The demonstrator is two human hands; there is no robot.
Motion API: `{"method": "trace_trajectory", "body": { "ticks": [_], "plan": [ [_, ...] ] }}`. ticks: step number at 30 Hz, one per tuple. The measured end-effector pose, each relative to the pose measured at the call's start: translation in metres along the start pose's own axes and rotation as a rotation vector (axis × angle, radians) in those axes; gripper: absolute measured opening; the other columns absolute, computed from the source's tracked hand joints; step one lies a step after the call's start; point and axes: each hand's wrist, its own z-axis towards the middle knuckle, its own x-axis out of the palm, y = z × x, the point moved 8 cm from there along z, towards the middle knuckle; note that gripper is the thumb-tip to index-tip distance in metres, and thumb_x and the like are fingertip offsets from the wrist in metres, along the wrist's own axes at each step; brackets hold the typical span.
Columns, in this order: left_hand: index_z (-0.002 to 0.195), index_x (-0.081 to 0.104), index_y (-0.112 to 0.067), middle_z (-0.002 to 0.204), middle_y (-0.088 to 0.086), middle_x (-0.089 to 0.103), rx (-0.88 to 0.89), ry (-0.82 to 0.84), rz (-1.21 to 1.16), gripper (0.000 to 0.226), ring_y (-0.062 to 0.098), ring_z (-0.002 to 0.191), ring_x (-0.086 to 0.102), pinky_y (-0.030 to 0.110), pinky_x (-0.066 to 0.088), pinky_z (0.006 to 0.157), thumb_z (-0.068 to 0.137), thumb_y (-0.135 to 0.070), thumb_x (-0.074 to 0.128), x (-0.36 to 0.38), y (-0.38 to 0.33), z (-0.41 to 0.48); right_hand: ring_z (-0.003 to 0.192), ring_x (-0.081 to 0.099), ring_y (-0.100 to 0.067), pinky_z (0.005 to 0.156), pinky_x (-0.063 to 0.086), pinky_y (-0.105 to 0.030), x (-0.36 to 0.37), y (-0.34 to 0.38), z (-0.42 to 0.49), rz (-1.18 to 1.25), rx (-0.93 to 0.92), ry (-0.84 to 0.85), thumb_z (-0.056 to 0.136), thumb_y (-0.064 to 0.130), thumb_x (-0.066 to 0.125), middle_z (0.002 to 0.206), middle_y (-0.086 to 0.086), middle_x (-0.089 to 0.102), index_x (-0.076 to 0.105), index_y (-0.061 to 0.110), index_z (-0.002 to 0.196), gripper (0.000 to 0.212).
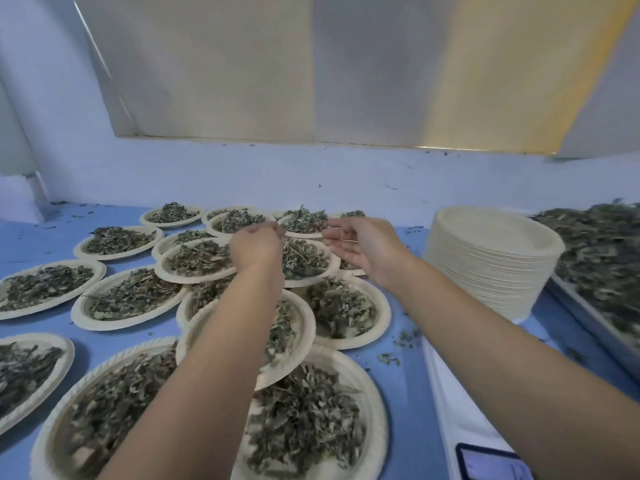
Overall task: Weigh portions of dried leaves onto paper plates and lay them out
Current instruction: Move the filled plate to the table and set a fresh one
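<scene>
Several paper plates heaped with dried green leaves cover the blue table (408,393), some overlapping. My left hand (254,245) reaches far forward, seen from the back, with its fingers bent down at the near left rim of a far plate of leaves (304,220). Whether those fingers grip the rim is hidden. My right hand (360,242) hovers just right of that plate, palm turned left, fingers relaxed and holding nothing. Both forearms stretch over the nearer filled plates (304,410).
A tall stack of empty paper plates (491,261) stands at the right. Beyond it a metal tray (588,323) holds a loose heap of dried leaves (602,251). A white flat device (450,393) with a dark screen (495,465) lies at bottom right. A pale wall closes the back.
</scene>
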Motion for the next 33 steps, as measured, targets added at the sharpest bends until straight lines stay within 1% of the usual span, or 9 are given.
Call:
{"method": "trace_trajectory", "body": {
  "ticks": [3, 5, 8, 11, 13, 15, 18, 24, 33],
  "plan": [
    [0.094, 0.062, -0.005, 0.081, 0.004, 0.065, 0.003, 0.184, 0.007, 0.023, 0.010, 0.063, 0.057, 0.015, 0.041, 0.045, 0.094, 0.003, 0.041, 0.052, 0.006, -0.032, 0.066, 0.065, -0.014, 0.064, 0.056, -0.019, -0.025, 0.015, -0.018, -0.021, -0.025, 0.000, 0.094, -0.002, 0.044, 0.074, -0.008, 0.067, 0.066, -0.001, 0.099, 0.022],
    [0.094, 0.062, -0.007, 0.075, 0.002, 0.065, 0.003, 0.298, 0.023, 0.024, 0.009, 0.061, 0.057, 0.016, 0.041, 0.046, 0.092, 0.003, 0.040, 0.081, 0.013, -0.051, 0.063, 0.065, -0.013, 0.064, 0.056, -0.018, -0.046, 0.027, -0.029, -0.055, -0.082, 0.006, 0.092, -0.002, 0.048, 0.075, -0.008, 0.068, 0.067, -0.003, 0.101, 0.021],
    [0.089, 0.063, -0.010, 0.071, -0.002, 0.066, -0.018, 0.376, 0.043, 0.024, 0.006, 0.056, 0.059, 0.016, 0.041, 0.050, 0.092, -0.001, 0.041, 0.112, 0.025, -0.081, 0.066, 0.065, -0.011, 0.062, 0.055, -0.017, -0.090, 0.051, -0.045, -0.230, -0.241, -0.073, 0.093, 0.004, 0.052, 0.072, -0.003, 0.068, 0.068, 0.006, 0.089, 0.016],
    [0.094, 0.063, -0.007, 0.072, -0.001, 0.064, -0.094, 0.437, 0.029, 0.020, 0.009, 0.058, 0.055, 0.015, 0.036, 0.047, 0.093, -0.001, 0.044, 0.136, 0.039, -0.102, 0.069, 0.059, -0.003, 0.061, 0.041, -0.009, -0.139, 0.081, -0.060, -0.691, -0.500, -0.303, 0.091, 0.012, 0.059, 0.074, 0.007, 0.066, 0.072, 0.010, 0.092, 0.013],
    [0.095, 0.059, -0.007, 0.072, 0.001, 0.061, -0.173, 0.478, 0.002, 0.019, 0.009, 0.057, 0.050, 0.016, 0.034, 0.050, 0.094, 0.000, 0.042, 0.146, 0.051, -0.112, 0.080, 0.060, -0.004, 0.069, 0.039, -0.010, -0.157, 0.093, -0.070, -1.049, -0.621, -0.400, 0.092, 0.017, 0.059, 0.089, 0.007, 0.070, 0.073, 0.013, 0.099, 0.016],
    [0.091, 0.059, -0.007, 0.075, 0.002, 0.064, -0.208, 0.485, -0.022, 0.019, 0.008, 0.056, 0.050, 0.016, 0.036, 0.051, 0.093, -0.001, 0.042, 0.151, 0.059, -0.120, 0.098, 0.062, -0.012, 0.084, 0.043, -0.021, -0.169, 0.094, -0.073, -1.259, -0.624, -0.409, 0.095, 0.021, 0.055, 0.108, 0.003, 0.070, 0.071, 0.016, 0.108, 0.021],
    [0.082, 0.060, -0.012, 0.076, 0.000, 0.065, -0.207, 0.462, -0.028, 0.021, 0.007, 0.057, 0.052, 0.015, 0.037, 0.053, 0.093, -0.003, 0.044, 0.153, 0.067, -0.124, 0.107, 0.060, -0.017, 0.090, 0.045, -0.031, -0.178, 0.087, -0.074, -1.415, -0.574, -0.356, 0.098, 0.024, 0.049, 0.119, 0.003, 0.067, 0.067, 0.019, 0.118, 0.027],
    [0.082, 0.060, -0.011, 0.076, -0.001, 0.065, -0.249, 0.444, -0.038, 0.022, 0.008, 0.058, 0.051, 0.016, 0.037, 0.057, 0.091, -0.001, 0.043, 0.152, 0.077, -0.131, 0.099, 0.062, -0.025, 0.084, 0.049, -0.043, -0.172, 0.083, -0.077, -1.467, -0.577, -0.303, 0.100, 0.023, 0.046, 0.106, -0.008, 0.071, 0.070, 0.010, 0.107, 0.029],
    [0.080, 0.058, -0.011, 0.075, -0.001, 0.063, -0.280, 0.433, -0.013, 0.025, 0.008, 0.059, 0.050, 0.016, 0.036, 0.057, 0.092, 0.000, 0.039, 0.149, 0.085, -0.135, 0.099, 0.059, -0.027, 0.085, 0.045, -0.041, -0.162, 0.076, -0.074, -1.682, -0.542, -0.238, 0.101, 0.023, 0.039, 0.106, -0.012, 0.069, 0.066, 0.005, 0.108, 0.034]
  ]
}}
